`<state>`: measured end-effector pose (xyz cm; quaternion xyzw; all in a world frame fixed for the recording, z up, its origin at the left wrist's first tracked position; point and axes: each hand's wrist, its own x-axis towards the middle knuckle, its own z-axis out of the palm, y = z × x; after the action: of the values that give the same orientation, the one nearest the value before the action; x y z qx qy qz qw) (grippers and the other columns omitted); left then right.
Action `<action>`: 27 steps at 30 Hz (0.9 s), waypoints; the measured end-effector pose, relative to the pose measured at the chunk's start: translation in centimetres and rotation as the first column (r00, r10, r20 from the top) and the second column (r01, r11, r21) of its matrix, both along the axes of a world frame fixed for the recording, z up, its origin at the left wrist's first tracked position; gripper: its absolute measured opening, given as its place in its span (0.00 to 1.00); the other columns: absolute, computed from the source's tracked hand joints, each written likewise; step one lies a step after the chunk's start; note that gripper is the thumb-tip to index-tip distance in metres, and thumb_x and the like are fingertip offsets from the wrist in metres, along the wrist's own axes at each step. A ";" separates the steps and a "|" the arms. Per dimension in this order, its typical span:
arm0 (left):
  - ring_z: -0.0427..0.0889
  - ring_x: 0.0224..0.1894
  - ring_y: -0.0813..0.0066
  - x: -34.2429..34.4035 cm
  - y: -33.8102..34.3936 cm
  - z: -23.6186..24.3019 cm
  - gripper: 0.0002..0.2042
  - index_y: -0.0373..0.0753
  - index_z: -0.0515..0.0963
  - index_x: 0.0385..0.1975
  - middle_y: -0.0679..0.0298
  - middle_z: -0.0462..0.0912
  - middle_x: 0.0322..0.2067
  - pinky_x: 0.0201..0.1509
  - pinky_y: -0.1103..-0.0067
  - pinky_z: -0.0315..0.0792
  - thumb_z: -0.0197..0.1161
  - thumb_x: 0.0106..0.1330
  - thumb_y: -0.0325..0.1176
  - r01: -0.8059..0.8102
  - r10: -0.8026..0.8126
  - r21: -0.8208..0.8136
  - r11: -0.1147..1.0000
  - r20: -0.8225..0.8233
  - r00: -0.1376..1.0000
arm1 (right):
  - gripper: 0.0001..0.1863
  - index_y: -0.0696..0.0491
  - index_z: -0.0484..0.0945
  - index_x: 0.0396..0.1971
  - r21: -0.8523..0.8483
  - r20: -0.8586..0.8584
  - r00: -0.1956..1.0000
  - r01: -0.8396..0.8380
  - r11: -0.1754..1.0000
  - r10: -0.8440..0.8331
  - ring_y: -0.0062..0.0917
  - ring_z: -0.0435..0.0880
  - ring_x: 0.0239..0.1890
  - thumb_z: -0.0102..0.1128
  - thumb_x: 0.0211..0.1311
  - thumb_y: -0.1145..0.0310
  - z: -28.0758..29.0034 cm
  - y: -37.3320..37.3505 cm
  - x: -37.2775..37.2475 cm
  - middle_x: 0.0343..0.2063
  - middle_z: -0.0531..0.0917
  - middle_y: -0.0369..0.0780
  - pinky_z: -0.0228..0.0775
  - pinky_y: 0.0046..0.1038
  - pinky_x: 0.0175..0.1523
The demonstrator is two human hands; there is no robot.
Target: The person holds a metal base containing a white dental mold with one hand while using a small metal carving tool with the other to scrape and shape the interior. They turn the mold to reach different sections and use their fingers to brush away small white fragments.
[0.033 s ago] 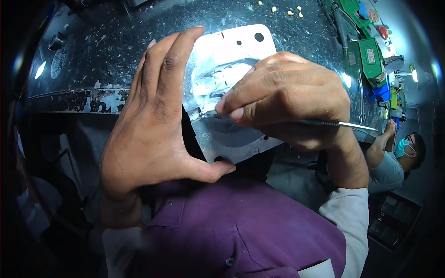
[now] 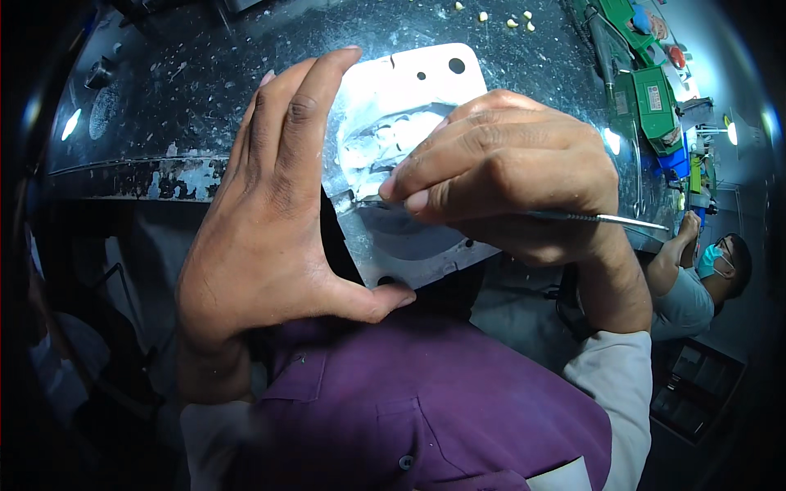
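A pale metal mold plate (image 2: 430, 74) with round holes and a curved hollow sits at the edge of the dark worktable. My left hand (image 2: 262, 204) spans its left side, thumb at the near edge and fingers toward the far edge, gripping it. Small shiny lumps (image 2: 397, 135) lie in the hollow, too bright to make out clearly. Over the plate's right part, my right hand (image 2: 516, 168) pinches a slim metal hand tool (image 2: 606, 218) with a knurled grip. One end of the tool sticks out to the right; its working end is hidden behind my fingers.
Several small yellowish pieces (image 2: 513, 23) lie on the scratched dark worktable (image 2: 221, 90) beyond the plate. Green bins (image 2: 655, 102) and a blue bin (image 2: 675, 166) line the right side. Another person (image 2: 692, 282) in a mask sits farther right.
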<state>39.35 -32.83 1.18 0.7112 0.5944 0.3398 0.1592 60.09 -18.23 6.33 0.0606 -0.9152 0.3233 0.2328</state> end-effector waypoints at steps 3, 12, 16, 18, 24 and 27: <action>0.63 0.75 0.40 0.2 0.0 0.4 0.77 0.39 0.50 0.81 0.43 0.56 0.73 0.78 0.51 0.64 0.90 0.21 0.49 -0.011 0.011 -0.017 1.000 -0.021 1.000 | 0.04 0.53 0.88 0.33 0.021 0.016 0.999 0.027 0.999 -0.028 0.30 0.95 0.38 0.75 0.59 0.75 0.4 -0.1 -0.1 0.36 0.94 0.40 0.83 0.31 0.45; 0.60 0.77 0.40 0.1 0.0 0.2 0.77 0.38 0.50 0.81 0.43 0.56 0.74 0.79 0.51 0.62 0.90 0.22 0.50 -0.019 0.018 -0.028 0.999 -0.022 1.000 | 0.04 0.54 0.88 0.31 0.025 0.137 0.990 0.021 0.999 -0.024 0.33 0.94 0.39 0.76 0.56 0.75 1.9 1.0 -0.9 0.35 0.93 0.41 0.85 0.33 0.45; 0.59 0.77 0.40 0.2 -0.1 0.3 0.76 0.38 0.50 0.81 0.43 0.56 0.75 0.79 0.51 0.60 0.89 0.23 0.53 -0.015 0.014 -0.016 1.000 -0.053 0.998 | 0.05 0.56 0.88 0.30 -0.042 0.145 0.989 -0.036 0.998 0.041 0.37 0.94 0.42 0.76 0.54 0.74 2.1 1.6 -1.0 0.37 0.93 0.42 0.87 0.37 0.50; 0.58 0.78 0.40 0.1 -0.2 0.3 0.76 0.38 0.50 0.81 0.43 0.55 0.75 0.80 0.51 0.58 0.89 0.25 0.54 -0.003 0.003 -0.002 1.000 -0.056 0.998 | 0.05 0.56 0.88 0.31 -0.020 0.181 0.981 -0.064 0.998 0.067 0.37 0.94 0.42 0.75 0.54 0.74 2.4 1.6 -1.3 0.37 0.93 0.42 0.87 0.37 0.50; 0.59 0.77 0.40 0.3 0.0 0.7 0.76 0.36 0.50 0.81 0.45 0.58 0.75 0.80 0.51 0.59 0.89 0.23 0.50 -0.002 0.001 -0.024 1.000 -0.024 1.000 | 0.06 0.56 0.87 0.30 0.051 0.307 0.951 -0.062 0.997 0.043 0.37 0.94 0.42 0.76 0.51 0.75 4.2 1.5 -2.1 0.36 0.93 0.43 0.89 0.36 0.47; 0.60 0.77 0.40 0.1 -0.1 0.4 0.77 0.35 0.51 0.80 0.46 0.59 0.75 0.80 0.52 0.59 0.90 0.21 0.49 -0.007 0.007 -0.033 0.999 0.019 1.000 | 0.06 0.56 0.86 0.28 0.132 0.331 0.943 -0.084 0.988 0.036 0.36 0.95 0.41 0.75 0.52 0.75 4.5 1.4 -2.5 0.35 0.93 0.43 0.90 0.34 0.45</action>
<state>39.47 -32.98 1.58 0.7032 0.6009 0.3371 0.1753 57.56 -16.83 10.85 0.0507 -0.9598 0.2690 0.0624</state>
